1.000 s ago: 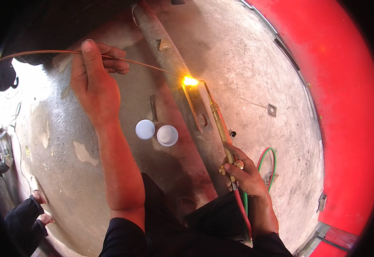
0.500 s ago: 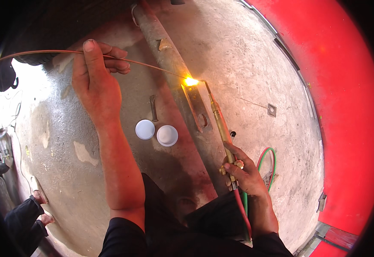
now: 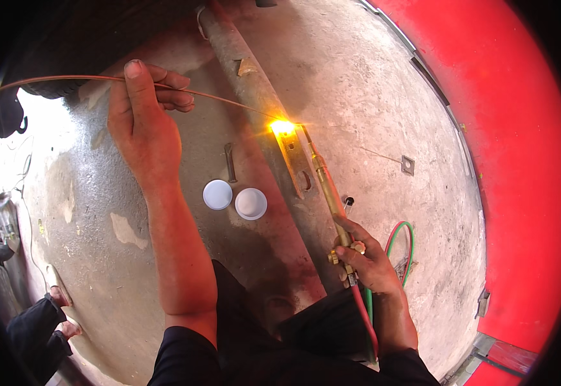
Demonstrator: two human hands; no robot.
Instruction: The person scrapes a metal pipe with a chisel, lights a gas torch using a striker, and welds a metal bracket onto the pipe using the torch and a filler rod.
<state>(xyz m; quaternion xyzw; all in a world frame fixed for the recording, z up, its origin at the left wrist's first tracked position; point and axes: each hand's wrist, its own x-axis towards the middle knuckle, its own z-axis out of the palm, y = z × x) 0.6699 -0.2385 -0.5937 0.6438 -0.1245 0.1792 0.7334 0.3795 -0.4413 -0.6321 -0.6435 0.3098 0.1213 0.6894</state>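
Nearest me, at about 5 o'clock, my right hand (image 3: 365,258) is closed round the brass handle of the gas torch (image 3: 329,186), fingers curled by the small valve knobs. A red hose and a green hose (image 3: 401,248) run from the torch's back end, the red one passing under my wrist, the green one looping on the concrete floor (image 3: 370,96) at 4 o'clock.

Further out, near the middle, two round white caps (image 3: 235,199) lie on the floor just beside each other, with a small dark metal piece (image 3: 229,162) above them.

The torch neck leads toward 12 o'clock to a bright yellow flame (image 3: 283,126) on the flat bracket (image 3: 295,162) lying against the long rusty pipe (image 3: 242,61). At 10 o'clock my left hand (image 3: 140,109) pinches the thin filler rod (image 3: 222,98) between thumb and fingers; the rod's far tip meets the flame.

I judge I am mid-braze, heating the joint and feeding rod into it. The next move calls for keeping the flame steady on the seam and easing the rod in as it melts.

The glare hides the joint itself, so I cannot tell how much metal is laid. The rod's other end runs out of sight at 9 o'clock. Someone's dark sleeves (image 3: 36,328) show at 8 o'clock, cut off by the rim. A red panel (image 3: 512,161) fills 3 o'clock.
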